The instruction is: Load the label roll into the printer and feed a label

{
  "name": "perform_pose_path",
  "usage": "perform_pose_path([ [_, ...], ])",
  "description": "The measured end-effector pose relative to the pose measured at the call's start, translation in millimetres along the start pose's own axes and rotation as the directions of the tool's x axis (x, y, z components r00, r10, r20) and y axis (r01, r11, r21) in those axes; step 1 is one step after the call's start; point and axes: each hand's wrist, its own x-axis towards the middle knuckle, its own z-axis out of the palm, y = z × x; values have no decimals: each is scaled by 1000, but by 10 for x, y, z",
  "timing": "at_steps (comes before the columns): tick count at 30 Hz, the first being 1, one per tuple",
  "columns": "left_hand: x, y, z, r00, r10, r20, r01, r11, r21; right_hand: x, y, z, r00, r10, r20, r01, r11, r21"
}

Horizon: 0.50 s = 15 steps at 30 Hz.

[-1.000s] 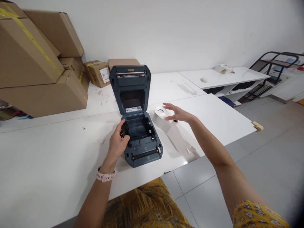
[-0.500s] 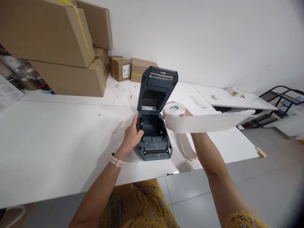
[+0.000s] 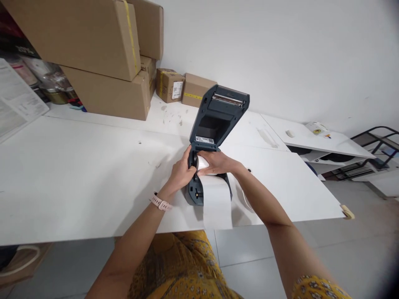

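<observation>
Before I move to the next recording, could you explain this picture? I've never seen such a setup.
No robot here: these are a person's two bare hands, seen by one head-worn camera looking forward and down. An open dark device, apparently a label printer, stands on a white table, its lid raised. The left hand is at its left edge, thumb reaching inside. The right hand holds a white paper roll inside; its loose paper strip runs over the device's front. Cardboard boxes are stacked behind, to the left.
</observation>
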Motion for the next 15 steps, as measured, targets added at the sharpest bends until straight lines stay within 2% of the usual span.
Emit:
perform_pose_path([
  [4, -31, 38, -21, 1000, 0, 12, 0, 1000, 29, -179, -72, 195, 986, -23, -162, 14, 998, -54],
  [9, -53, 19, -14, 1000, 26, -2, -26, 1000, 11, -774, -362, 640, 912, -157, -380, 120, 986, -119],
  [12, -47, -28, 13, 999, 27, -18, -28, 999, -27, -1085, -602, 937, 867, -135, -480, 65, 985, -161],
  [15, -35, -108, 49, 997, 62, -37, -66, 993, -103, -1220, -814, 1124, 824, -84, -561, -7, 988, -157],
])
